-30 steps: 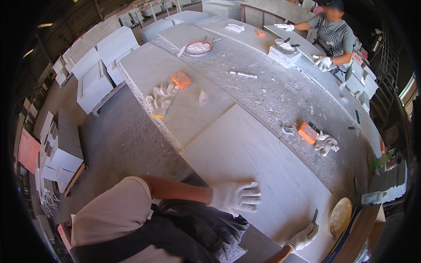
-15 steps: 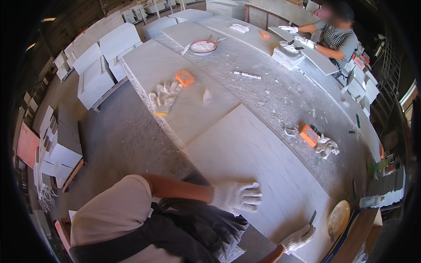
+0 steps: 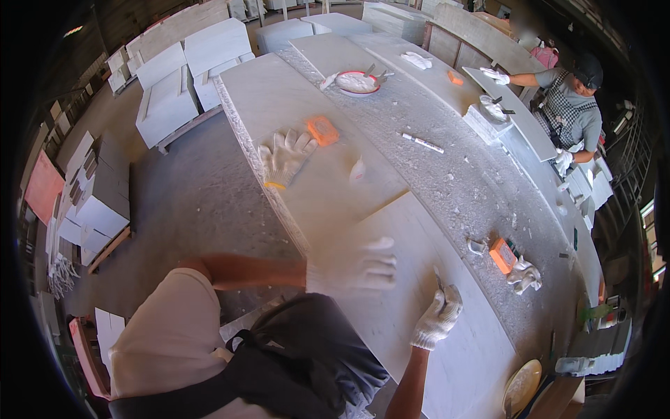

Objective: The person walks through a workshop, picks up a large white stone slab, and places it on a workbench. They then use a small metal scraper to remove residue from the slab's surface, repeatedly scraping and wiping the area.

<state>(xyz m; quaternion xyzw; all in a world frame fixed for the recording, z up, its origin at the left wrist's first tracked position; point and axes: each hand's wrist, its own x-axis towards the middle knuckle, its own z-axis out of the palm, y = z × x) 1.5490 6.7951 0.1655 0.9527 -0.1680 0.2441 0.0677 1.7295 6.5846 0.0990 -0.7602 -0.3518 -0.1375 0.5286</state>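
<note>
Left hand (image 3: pixel 357 269), white-gloved and motion-blurred, lies spread flat on the pale rectangular stone slab (image 3: pixel 419 307) at lower centre of frame. Right hand (image 3: pixel 438 315), white-gloved, is closed around a thin dark-handled tool (image 3: pixel 439 282) resting on the same slab. A loose pair of white gloves (image 3: pixel 285 158) lies upper left of the hands.

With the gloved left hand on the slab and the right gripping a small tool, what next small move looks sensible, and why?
Probably lower the tool in the right hand onto the white slab: the left hand lies flat on it, blurred, and the tool's tip stands just above the surface.
</note>
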